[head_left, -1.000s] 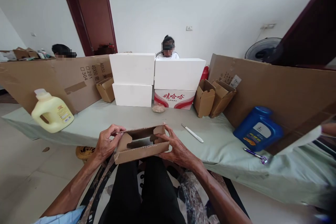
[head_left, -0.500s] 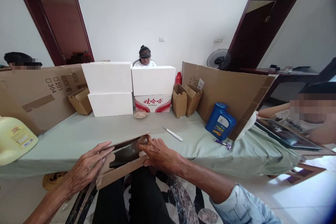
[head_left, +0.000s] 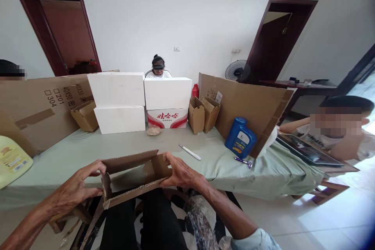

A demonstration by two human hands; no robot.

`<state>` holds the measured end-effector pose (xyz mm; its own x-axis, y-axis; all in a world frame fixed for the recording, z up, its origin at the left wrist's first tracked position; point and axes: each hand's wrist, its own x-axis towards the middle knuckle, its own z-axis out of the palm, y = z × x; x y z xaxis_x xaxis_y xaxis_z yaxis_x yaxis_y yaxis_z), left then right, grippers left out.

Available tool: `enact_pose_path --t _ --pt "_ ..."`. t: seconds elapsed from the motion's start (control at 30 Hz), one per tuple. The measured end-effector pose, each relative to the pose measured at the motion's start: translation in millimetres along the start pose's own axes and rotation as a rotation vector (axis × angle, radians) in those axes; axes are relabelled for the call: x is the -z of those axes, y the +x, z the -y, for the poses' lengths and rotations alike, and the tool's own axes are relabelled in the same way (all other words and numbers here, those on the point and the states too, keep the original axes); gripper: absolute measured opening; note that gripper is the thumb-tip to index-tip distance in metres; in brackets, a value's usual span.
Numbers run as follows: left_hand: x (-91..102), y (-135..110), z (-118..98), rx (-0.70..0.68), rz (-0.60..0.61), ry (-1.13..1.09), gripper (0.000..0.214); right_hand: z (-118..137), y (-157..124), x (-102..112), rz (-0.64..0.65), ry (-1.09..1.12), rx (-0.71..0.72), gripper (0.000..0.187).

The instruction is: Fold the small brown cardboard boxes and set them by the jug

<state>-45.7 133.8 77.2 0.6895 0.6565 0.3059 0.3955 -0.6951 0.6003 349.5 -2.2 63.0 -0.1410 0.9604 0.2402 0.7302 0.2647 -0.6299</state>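
Observation:
A small brown cardboard box (head_left: 133,161) without a lid is held at the front edge of the table, above my knees. Its opening faces up and towards me, and its inside looks bare. My left hand (head_left: 74,185) pinches the left end wall between fingers and thumb. On the right end, my right hand (head_left: 183,174) has its fingers over the top edge and the thumb low near the front corner. Beyond the box lies a slim white tool (head_left: 190,152), perhaps a cutter. Near it rests a purple razor (head_left: 243,162).
White boxes (head_left: 120,121) are stacked at the back. Small open cartons (head_left: 196,116) stand beside them, with a small bag (head_left: 154,130) in front. A blue bottle (head_left: 240,137) stands right, a yellow jug (head_left: 13,162) left. Cardboard panels (head_left: 243,105) flank the table. Other people sit around.
The box has tilted so more of its inside shows. My left hand has shifted from over its near left part to grip the left end. My right fingers have come out to the right end.

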Motion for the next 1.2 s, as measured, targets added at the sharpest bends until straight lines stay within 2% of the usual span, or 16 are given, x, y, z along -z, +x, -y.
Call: enact_pose_path --t 0.1,0.13,0.2,0.27,0.3,0.4,0.5,0.63,0.77,1.0,1.13,1.2 --pt "-3.8 8.4 -1.6 0.022 -0.164 -0.031 0.017 -21.7 -0.5 -14.0 -0.146 0.303 -0.064 0.057" --pt "-6.3 11.0 -1.7 0.033 -0.211 -0.059 0.020 -29.0 -0.1 -19.2 -0.193 0.423 -0.087 0.062" --pt "-11.4 16.0 -1.7 0.051 -0.277 -0.122 0.026 -42.5 0.4 -28.0 -0.244 0.643 -0.120 0.091" --pt "-14.3 20.7 -1.3 0.046 -0.312 -0.174 0.030 -52.7 -0.4 -33.6 -0.236 0.744 -0.137 0.116" --pt "-14.7 23.0 -0.9 0.038 -0.312 -0.190 0.031 -55.9 -1.0 -35.2 -0.223 0.739 -0.146 0.119" --pt "-12.6 28.1 1.6 0.028 -0.281 -0.217 0.033 -56.7 -0.6 -37.1 -0.133 0.696 -0.158 0.103" --pt "-8.4 29.2 1.9 0.052 -0.264 -0.212 0.031 -48.2 3.9 -37.5 -0.058 0.709 -0.103 0.090" --pt "-2.8 23.9 -6.1 0.077 -0.252 -0.207 0.033 -39.4 6.3 -39.9 -0.159 0.605 -0.105 0.089" --pt "-0.9 17.5 -13.5 0.109 -0.303 -0.268 0.034 -38.7 2.9 -48.6 -0.177 0.619 -0.090 0.088" --pt "-7.9 11.0 2.6 0.111 -0.407 -0.302 0.031 -31.5 2.6 -68.3 -0.235 0.700 -0.057 0.060" --pt "-9.6 9.5 9.5 0.138 -0.483 -0.318 0.035 -24.0 -2.0 -73.1 -0.359 0.568 0.042 0.041" --pt "-10.4 9.6 11.6 0.161 -0.513 -0.353 0.039 -19.1 -4.0 -72.7 -0.371 0.564 0.070 0.036"
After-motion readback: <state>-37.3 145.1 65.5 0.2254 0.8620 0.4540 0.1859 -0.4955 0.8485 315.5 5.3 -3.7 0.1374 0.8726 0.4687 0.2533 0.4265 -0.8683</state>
